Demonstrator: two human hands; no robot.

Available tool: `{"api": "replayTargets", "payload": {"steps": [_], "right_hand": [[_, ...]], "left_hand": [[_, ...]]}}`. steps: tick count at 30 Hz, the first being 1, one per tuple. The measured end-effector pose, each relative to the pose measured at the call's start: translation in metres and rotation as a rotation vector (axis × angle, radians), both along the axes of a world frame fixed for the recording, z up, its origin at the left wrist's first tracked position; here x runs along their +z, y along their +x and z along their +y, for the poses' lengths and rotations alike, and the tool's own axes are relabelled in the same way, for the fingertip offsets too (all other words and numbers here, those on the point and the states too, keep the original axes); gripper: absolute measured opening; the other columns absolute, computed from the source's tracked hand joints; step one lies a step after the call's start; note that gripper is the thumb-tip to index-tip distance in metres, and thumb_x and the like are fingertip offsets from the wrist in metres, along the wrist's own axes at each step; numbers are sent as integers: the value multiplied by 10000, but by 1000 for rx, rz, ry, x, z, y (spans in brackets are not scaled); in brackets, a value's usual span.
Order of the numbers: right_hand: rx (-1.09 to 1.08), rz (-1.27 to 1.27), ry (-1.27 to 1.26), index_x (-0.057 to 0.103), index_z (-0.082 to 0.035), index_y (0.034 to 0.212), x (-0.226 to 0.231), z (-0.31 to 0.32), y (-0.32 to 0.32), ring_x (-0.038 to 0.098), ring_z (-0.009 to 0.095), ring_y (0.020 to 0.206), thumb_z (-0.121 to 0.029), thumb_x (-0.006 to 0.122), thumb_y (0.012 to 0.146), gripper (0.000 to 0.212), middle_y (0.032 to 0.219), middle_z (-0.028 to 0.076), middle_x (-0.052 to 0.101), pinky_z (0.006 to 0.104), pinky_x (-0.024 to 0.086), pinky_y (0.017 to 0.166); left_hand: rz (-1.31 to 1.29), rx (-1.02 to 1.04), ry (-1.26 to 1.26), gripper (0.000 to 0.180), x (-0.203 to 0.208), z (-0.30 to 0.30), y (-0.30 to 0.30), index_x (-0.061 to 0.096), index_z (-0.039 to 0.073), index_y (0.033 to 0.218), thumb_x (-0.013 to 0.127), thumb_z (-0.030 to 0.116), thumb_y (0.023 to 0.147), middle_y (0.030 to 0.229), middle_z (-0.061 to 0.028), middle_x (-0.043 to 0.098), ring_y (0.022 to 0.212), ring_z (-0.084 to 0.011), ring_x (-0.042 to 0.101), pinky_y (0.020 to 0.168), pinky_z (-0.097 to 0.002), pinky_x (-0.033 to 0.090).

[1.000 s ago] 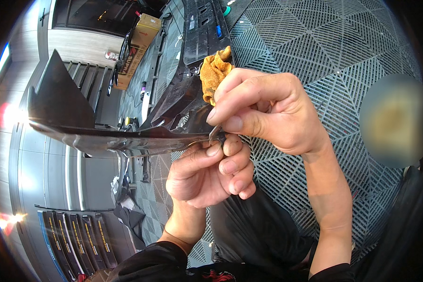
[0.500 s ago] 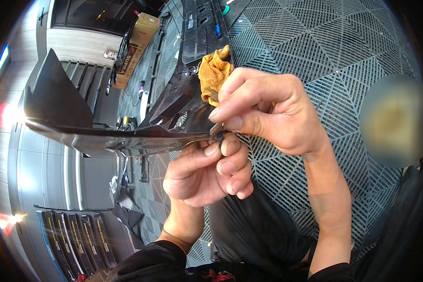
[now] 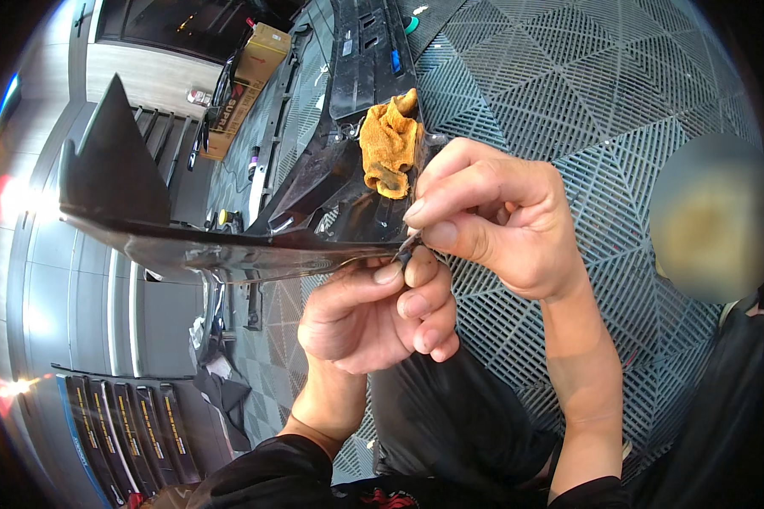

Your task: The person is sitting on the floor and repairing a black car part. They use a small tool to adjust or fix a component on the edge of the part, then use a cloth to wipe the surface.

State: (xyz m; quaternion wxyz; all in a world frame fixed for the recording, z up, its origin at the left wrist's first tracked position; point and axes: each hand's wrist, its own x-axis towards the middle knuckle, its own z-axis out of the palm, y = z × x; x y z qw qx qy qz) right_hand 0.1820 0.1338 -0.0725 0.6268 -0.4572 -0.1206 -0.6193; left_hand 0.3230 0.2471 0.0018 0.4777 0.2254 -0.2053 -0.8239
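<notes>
A long, glossy dark car body panel (image 3: 263, 257), probably a bumper, stretches from a pointed fin at the far left to my hands. My left hand (image 3: 373, 318) is closed beneath its near end, thumb and forefinger pinching a small black piece (image 3: 408, 254) at the panel's edge. Just above, my right hand (image 3: 501, 225) pinches with thumb and forefinger at the same spot; whatever lies between those fingertips is thin, dark and mostly covered. A crumpled orange-yellow cloth (image 3: 389, 146) rests on the panel's inner side, left of my right hand.
Grey slatted tiles (image 3: 603, 76) make up the floor. Cardboard boxes (image 3: 259, 64) stand at the far left, near racked dark strips (image 3: 136, 437) along the wall. At right is another person, blurred, in dark trousers (image 3: 730, 382). My bent knee (image 3: 458, 416) is below my hands.
My right hand has shifted a little right and down in the picture, my left hand slightly right. The panel's fin also appears farther right. Both pinches stay closed at the panel's edge.
</notes>
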Motion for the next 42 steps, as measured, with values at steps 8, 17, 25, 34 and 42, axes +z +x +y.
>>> {"api": "replayTargets", "payload": {"steps": [8,17,25,34,42], "right_hand": [[-154,84,-30,788,-49,1023,1,2,1,670,115,858,-13,793,868,159,951,40,724,228,537,679],[-205,144,-14,791,-40,998,1,6,-5,667,124,846,39,780,842,175,936,47,705,235,530,676],[-322,150,-19,788,-33,970,1,12,-5,680,153,805,73,785,802,199,896,65,693,253,537,678],[-358,198,-96,733,5,1000,2,14,-7,724,193,850,89,761,863,163,947,128,671,271,604,718],[-360,233,-99,730,10,997,-2,13,-10,732,212,880,99,761,847,177,925,124,668,282,607,735]], "left_hand": [[14,17,1,207,1,1,-2,506,21,1121,456,218,1081,957,-67,532,902,-268,612,827,-464,519],[23,5,5,201,0,0,-1,509,28,1122,447,216,1084,949,-55,530,903,-260,613,831,-459,520],[12,15,27,212,1,1,-2,543,29,1136,455,213,1079,937,-55,533,890,-265,616,832,-465,526],[-61,-51,-24,171,0,-2,6,485,94,1099,443,258,1075,958,-28,508,900,-238,588,848,-498,517],[-51,-57,-21,194,-2,-2,6,511,82,1093,445,263,1077,957,-31,507,892,-236,590,835,-491,512]]}}
